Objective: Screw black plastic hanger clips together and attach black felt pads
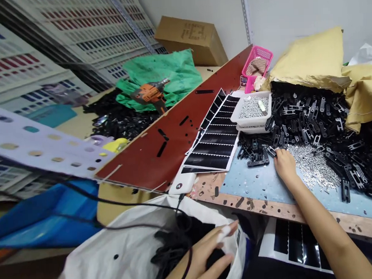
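My right hand (285, 165) is over the blue work mat (245, 178), its fingers closed at the end of a small slotted black plastic part (271, 151). Other black slotted parts (258, 157) lie just left of it. To its right spreads a pile of small silvery nuts and screws (312, 165). Lower down, my left hand (208, 254) is open above a white sack (116, 247) that contains black pieces (168, 250). White tape wraps one of its fingers, and nothing shows in its grasp.
Stacked white tubs (254, 123) of small metal pieces stand beside sheets of black strips (213, 138). A large heap of black parts (319, 114) fills the right. A red-brown board (173, 131) divides off an orange drill (150, 94). A black cable (130, 204) crosses the sack.
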The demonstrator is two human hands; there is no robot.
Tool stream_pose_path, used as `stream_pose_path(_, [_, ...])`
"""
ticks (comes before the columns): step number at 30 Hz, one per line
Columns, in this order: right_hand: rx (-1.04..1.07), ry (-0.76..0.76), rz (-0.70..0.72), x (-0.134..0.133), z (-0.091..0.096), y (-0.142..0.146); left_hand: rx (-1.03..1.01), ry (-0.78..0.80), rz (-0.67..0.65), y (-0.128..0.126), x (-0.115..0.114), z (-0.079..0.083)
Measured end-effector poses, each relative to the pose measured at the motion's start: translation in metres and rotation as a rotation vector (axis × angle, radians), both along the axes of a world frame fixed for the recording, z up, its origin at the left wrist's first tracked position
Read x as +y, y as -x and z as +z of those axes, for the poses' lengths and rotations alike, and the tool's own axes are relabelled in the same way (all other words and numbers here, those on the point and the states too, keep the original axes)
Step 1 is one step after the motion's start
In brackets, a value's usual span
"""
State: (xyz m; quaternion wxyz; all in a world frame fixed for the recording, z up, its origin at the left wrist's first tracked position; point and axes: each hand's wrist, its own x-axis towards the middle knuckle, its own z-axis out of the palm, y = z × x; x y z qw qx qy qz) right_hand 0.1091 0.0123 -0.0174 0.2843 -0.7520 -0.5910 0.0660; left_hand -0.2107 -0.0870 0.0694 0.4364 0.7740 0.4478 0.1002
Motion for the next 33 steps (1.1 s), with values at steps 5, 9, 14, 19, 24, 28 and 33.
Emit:
stream_pose_path(5, [0.318,-0.299,0.039,-0.056,0.014,0.003,-0.365,0.285,0.035,-0.132,0.061,-0.015])
stream_pose_path(9, [0.259,-0.300,0.183,-0.094,0.023,-0.020,-0.618,0.467,0.184,-0.214,0.087,-0.036])
stream_pose_path(14, [-0.036,-0.232,-0.476,-0.120,0.036,-0.146,-0.459,0.513,0.010,-0.232,0.084,-0.052])
stream_pose_path(19, [-0.251,0.245,-0.656,-0.116,0.041,-0.225,-0.258,0.657,-0.286,-0.240,0.073,-0.067])
stream_pose_path(24, [-0.265,0.295,-0.511,-0.104,0.033,-0.231,-0.255,0.572,-0.305,-0.281,0.075,-0.070])
stream_pose_path(28, [-0.254,0.285,-0.467,-0.111,0.033,-0.236,-0.314,0.509,-0.277,-0.294,0.084,-0.064])
stream_pose_path(33, [-0.234,0.286,-0.488,-0.107,0.038,-0.249,-0.276,0.325,-0.302,-0.275,0.081,-0.040])
